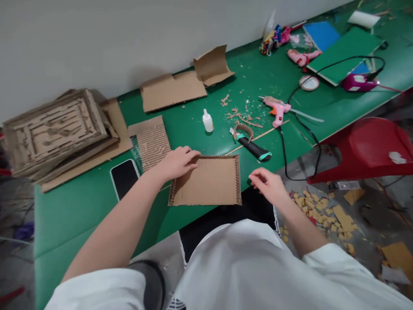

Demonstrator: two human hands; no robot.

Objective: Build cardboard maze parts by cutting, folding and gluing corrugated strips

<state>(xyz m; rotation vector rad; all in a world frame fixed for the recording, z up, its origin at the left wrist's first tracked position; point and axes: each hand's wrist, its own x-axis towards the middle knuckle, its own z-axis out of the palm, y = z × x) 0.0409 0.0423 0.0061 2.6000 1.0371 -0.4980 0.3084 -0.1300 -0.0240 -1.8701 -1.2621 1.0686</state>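
Observation:
A rectangular cardboard piece lies near the front edge of the table, with narrow corrugated strips along its left, top and right sides. Across its upper left corner rests my left hand, fingers stretched out over the edge. My right hand hovers just right of the piece, apart from it, with fingers curled and thumb pressed to them; anything in that pinch is too small to make out. Beyond the piece lie a black and teal utility knife, a curled corrugated strip and a small white glue bottle.
A ribbed cardboard sheet and a phone lie left, beside stacked cardboard panels. A pink glue gun with a black cord sits right, near scraps. A red stool stands off the table's right side.

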